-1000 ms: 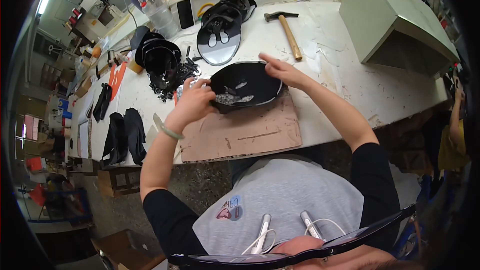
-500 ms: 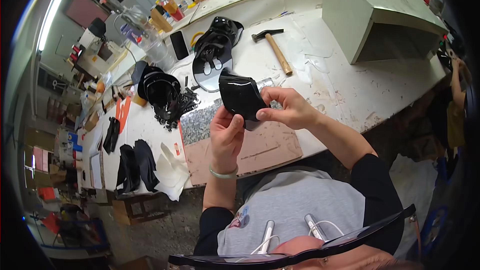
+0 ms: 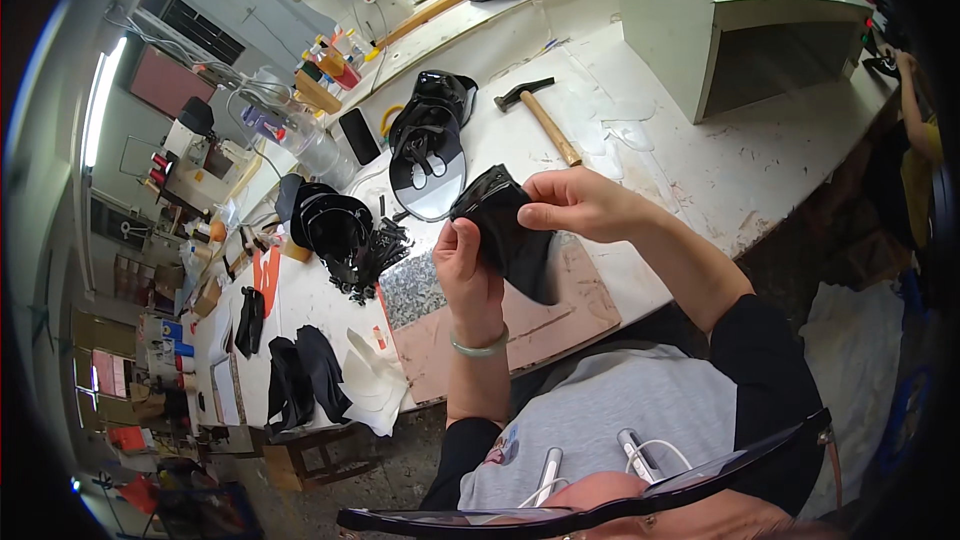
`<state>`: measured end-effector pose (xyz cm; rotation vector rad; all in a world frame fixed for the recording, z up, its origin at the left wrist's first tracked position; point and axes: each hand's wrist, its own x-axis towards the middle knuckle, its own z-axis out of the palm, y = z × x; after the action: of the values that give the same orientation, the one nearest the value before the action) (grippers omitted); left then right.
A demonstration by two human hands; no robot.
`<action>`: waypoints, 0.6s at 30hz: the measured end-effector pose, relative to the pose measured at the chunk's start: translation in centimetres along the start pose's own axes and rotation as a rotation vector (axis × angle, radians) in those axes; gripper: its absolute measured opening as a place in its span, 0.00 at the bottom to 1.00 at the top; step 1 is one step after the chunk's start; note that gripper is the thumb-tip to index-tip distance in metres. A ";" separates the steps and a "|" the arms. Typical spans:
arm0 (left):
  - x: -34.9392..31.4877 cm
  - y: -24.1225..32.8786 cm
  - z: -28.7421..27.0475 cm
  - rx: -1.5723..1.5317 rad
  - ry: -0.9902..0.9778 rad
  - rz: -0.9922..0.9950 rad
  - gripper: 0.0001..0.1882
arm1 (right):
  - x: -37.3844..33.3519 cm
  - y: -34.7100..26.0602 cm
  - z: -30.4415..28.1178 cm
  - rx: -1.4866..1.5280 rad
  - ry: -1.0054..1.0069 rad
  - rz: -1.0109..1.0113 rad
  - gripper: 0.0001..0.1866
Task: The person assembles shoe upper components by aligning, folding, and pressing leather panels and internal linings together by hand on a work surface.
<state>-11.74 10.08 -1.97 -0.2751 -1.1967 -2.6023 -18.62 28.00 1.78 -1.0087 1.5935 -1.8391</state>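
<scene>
A glossy black shoe upper [image 3: 525, 255], made of a curved leather-like sheet, is held up above the work board. My left hand [image 3: 470, 280] pinches its left edge, thumb in front. At its upper right edge are the thumb and bent fingers of my right hand [image 3: 580, 205], closed on the material; part of those fingertips is hidden. The lower end of the upper hangs free and is slightly blurred. Beneath it lie a pinkish board [image 3: 575, 290] and a grey speckled slab [image 3: 415, 285]. Beyond my right hand, a hammer [image 3: 545, 125] with a wooden handle rests on the table.
Stacked glossy black uppers [image 3: 430, 135] and a second black pile [image 3: 335, 225] with small black strips [image 3: 385, 245] lie to the left. Black cloth-like pieces [image 3: 305, 375] and white sheets [image 3: 372, 380] overhang the front edge. A pale metal box [image 3: 740, 10] stands far right.
The black upper has been turned, so its lower end now swings down to the right. Both hands still hold it. The whole view has shifted slightly.
</scene>
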 end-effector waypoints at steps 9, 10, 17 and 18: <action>-2.6 -0.8 1.6 0.539 0.014 -0.018 0.14 | 2.1 0.6 2.5 -0.206 0.529 -0.252 0.13; -2.6 -1.1 1.2 0.538 0.018 0.011 0.15 | 2.1 0.9 2.7 -0.203 0.526 -0.250 0.13; -3.3 -3.5 0.9 0.482 0.125 0.049 0.17 | 2.8 2.4 2.4 -0.470 0.457 -0.103 0.12; -3.0 -3.5 0.5 0.486 0.139 0.087 0.16 | 2.9 2.5 2.1 -0.467 0.448 -0.101 0.12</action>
<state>-10.01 13.16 -4.97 -0.0443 -1.6648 -2.1297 -18.94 24.05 0.02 -0.9131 2.3588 -1.8954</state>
